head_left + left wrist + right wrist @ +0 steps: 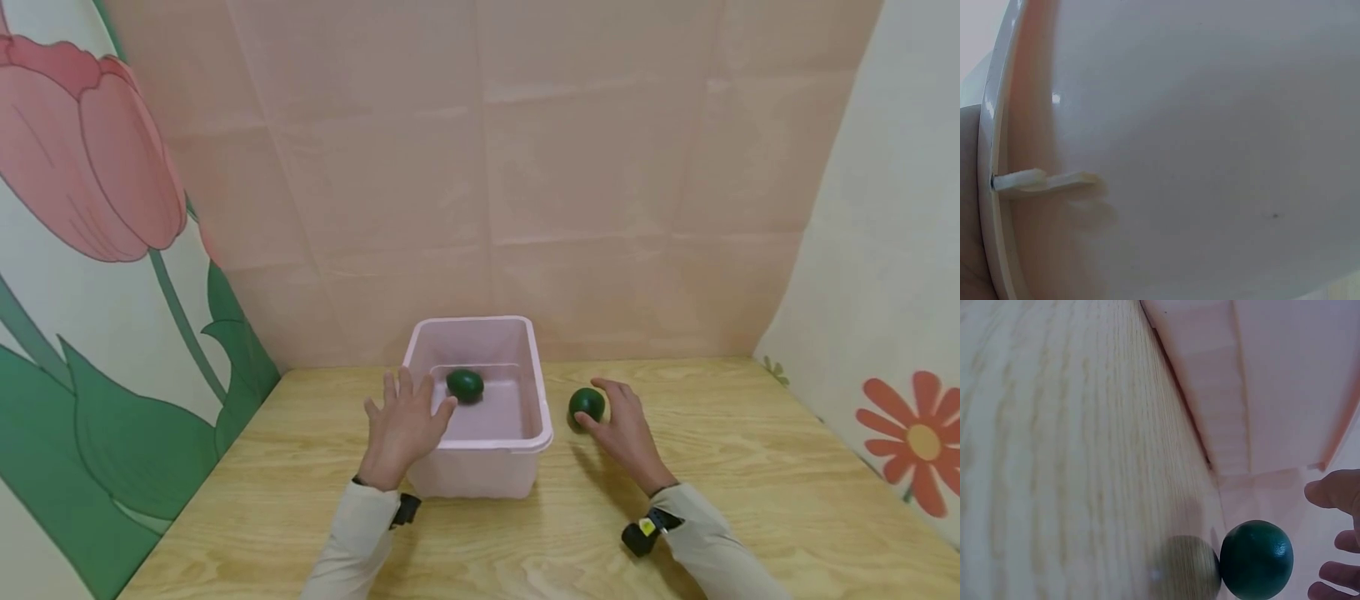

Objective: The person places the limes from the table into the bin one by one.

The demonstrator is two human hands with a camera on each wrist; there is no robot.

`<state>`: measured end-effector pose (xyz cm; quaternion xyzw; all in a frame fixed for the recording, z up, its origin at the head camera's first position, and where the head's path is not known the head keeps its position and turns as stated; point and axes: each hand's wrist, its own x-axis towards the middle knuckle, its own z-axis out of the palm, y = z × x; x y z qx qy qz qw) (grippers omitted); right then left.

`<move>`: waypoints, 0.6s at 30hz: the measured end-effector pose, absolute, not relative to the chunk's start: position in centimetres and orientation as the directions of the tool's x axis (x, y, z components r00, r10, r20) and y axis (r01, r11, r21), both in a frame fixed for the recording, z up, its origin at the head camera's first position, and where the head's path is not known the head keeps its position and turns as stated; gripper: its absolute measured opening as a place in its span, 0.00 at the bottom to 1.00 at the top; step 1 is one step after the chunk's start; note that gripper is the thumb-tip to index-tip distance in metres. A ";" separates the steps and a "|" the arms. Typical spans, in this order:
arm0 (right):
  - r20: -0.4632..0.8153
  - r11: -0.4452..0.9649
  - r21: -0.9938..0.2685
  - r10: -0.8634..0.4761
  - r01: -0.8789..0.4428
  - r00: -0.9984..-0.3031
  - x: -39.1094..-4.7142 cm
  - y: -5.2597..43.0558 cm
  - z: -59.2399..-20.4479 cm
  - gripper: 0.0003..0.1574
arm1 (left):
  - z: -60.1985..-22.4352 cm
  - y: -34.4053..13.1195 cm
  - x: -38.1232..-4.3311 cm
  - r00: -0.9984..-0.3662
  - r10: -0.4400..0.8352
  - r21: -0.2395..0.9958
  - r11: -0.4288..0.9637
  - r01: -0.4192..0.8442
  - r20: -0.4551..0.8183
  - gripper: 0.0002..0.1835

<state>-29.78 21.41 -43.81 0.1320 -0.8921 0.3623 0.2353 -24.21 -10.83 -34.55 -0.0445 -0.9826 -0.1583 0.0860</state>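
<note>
A pale pink plastic bin [471, 471] stands on the table with one glossy dark green avocado [465, 386] lying on its floor. My left hand [405, 421], fingers spread and straight, is over the bin's near left rim; the left wrist view shows the bin wall [1197, 137] close up. To the right of the bin is a second dark green avocado [587, 404]. My right hand [624, 425] reaches beside it, thumb and fingers parted. In the right wrist view, a gap shows between the fingertips [1322, 494] and this avocado [1257, 559].
The wood-grain table [697, 433] runs back to a creased pink sheet [600, 183]. Flower-printed panels [900, 275] border both sides. A rounded wood-coloured shape [1188, 569] appears beside the avocado in the right wrist view.
</note>
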 end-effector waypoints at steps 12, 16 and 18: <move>0.474 0.701 -0.603 -0.069 -0.381 -0.878 -30.1 21.4 -44.1 0.39 | -34.5 -10.7 -24.3 -0.981 0.059 0.306 0.945 0.114 0.183 0.35; 0.459 0.707 -0.601 -0.076 -0.373 -0.885 -30.2 21.5 -44.2 0.39 | -34.6 -10.8 -24.3 -0.982 0.059 0.301 0.947 0.112 0.179 0.35; 0.458 0.708 -0.600 -0.078 -0.372 -0.886 -30.3 21.5 -44.3 0.39 | -34.6 -10.8 -24.3 -0.982 0.058 0.301 0.947 0.111 0.180 0.35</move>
